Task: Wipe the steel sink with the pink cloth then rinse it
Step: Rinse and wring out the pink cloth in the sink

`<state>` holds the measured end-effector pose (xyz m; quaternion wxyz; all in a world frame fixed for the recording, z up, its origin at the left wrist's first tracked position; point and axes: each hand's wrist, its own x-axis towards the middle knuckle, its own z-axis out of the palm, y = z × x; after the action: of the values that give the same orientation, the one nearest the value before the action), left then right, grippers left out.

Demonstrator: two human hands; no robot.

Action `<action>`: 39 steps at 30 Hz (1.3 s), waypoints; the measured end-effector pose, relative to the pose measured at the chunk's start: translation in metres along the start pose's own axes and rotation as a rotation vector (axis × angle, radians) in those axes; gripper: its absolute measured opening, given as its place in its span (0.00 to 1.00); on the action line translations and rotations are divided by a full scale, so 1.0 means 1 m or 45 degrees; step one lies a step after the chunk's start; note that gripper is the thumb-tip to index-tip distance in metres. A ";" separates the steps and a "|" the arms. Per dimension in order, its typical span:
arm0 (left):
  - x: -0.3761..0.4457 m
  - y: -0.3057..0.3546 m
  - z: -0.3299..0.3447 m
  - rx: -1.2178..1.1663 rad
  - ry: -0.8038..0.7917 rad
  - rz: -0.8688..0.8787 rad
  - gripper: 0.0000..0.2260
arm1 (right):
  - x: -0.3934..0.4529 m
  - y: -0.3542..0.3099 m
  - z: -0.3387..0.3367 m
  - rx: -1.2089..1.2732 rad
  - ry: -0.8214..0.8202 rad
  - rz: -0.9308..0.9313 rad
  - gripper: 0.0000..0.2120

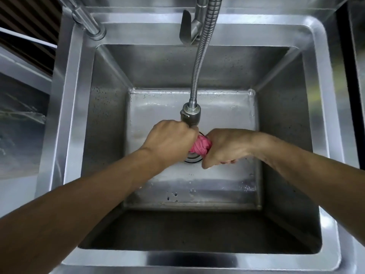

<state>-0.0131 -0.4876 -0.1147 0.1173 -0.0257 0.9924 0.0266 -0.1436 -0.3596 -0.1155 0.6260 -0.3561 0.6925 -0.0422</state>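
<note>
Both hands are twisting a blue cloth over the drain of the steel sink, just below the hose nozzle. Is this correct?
Not quite: the cloth is pink, not blue, as the head view shows. The rest holds: the left hand and the right hand grip it, bunched and twisted, over the drain of the steel sink, just below the hose nozzle.

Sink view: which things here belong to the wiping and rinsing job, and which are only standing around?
Part of the job:
- pink cloth, bunched and gripped between left hand and right hand
- steel sink
- hose sprayer head, just above the hands
- drain, under the cloth

Just there:
- second tap at the rear left corner
- faucet lever
</note>
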 end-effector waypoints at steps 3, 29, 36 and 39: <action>0.000 0.007 0.004 -0.169 -0.188 -0.193 0.07 | 0.003 -0.005 0.015 -0.149 0.274 -0.010 0.11; 0.004 -0.009 0.014 -0.979 -0.803 -0.339 0.07 | 0.000 0.006 0.034 -0.225 0.476 -0.100 0.17; -0.014 0.004 0.004 -0.229 0.017 -0.056 0.09 | -0.019 0.023 0.005 0.636 -0.172 -0.019 0.29; -0.020 0.011 -0.002 -0.147 0.268 0.028 0.15 | -0.016 0.028 0.020 0.896 -0.425 -0.133 0.21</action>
<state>0.0051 -0.4763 -0.1074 0.0104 -0.0240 0.9963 0.0822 -0.1382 -0.3219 -0.1202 0.8109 -0.1562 0.5054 -0.2503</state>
